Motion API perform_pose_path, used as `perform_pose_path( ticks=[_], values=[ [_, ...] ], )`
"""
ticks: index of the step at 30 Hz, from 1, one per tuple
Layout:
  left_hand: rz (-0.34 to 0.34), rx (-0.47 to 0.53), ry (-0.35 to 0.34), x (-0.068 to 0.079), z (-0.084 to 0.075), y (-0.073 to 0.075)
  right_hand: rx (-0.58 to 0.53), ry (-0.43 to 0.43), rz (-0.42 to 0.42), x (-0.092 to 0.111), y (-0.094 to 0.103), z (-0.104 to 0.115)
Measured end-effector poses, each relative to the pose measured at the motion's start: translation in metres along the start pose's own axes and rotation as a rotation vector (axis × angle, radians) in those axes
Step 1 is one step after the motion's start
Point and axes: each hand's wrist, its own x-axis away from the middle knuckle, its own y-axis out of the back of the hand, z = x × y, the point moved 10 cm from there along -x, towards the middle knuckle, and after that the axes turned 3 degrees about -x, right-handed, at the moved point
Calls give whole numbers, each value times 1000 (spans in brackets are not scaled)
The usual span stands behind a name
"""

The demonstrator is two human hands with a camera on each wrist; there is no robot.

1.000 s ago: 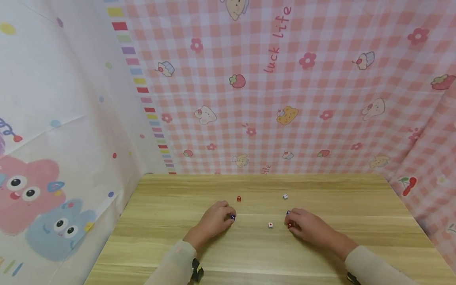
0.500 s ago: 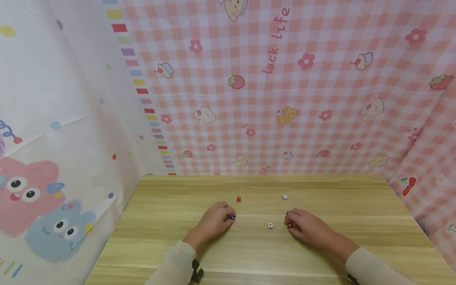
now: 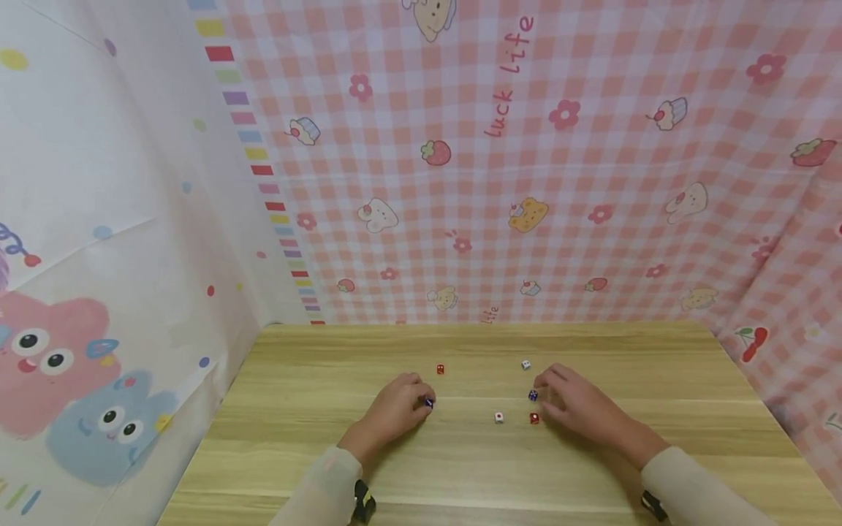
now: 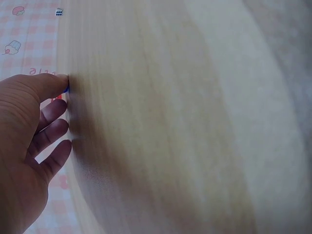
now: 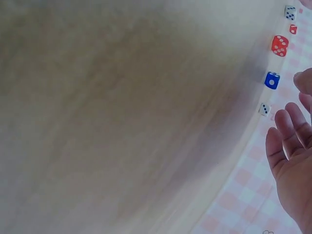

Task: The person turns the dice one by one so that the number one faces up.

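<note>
My left hand (image 3: 393,410) pinches a blue die (image 3: 429,402) low over the table, thumb and fingertips around it. In the left wrist view only a sliver of that die shows behind the thumb. My right hand (image 3: 582,405) has its fingers parted and holds nothing. Just left of its fingertips lie a second blue die (image 3: 533,395) and a red die (image 3: 534,418). The right wrist view also shows this blue die (image 5: 272,80) and red die (image 5: 280,46) apart from the fingers. A white die (image 3: 498,418) rests between the hands.
Farther back on the wooden table (image 3: 473,475) sit another red die (image 3: 441,370), beyond the left fingers, and another white die (image 3: 525,364), near the right fingertips. A pink checked cloth (image 3: 487,175) hangs behind the table's back edge, and a white printed sheet (image 3: 164,292) on the left.
My right hand has let go of the red and blue dice and drawn back up and to the right, uncovering both. The left hand keeps its pinch on its blue die in the same spot.
</note>
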Motion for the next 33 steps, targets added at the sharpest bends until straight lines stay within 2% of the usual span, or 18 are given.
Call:
perform_pose_path(
  ticks=[12,19,26,33],
  values=[
    [5,3,-8,1,-2,2,-34,-6,91,-12,-19,-8],
    [15,6,4,1,0,1,-9,54,62,-16,-21,-6],
    [16,7,8,0,0,1,-13,33,77,-16,-24,-9],
    [18,7,13,1,0,1,20,40,49,-14,-23,-9]
  ],
)
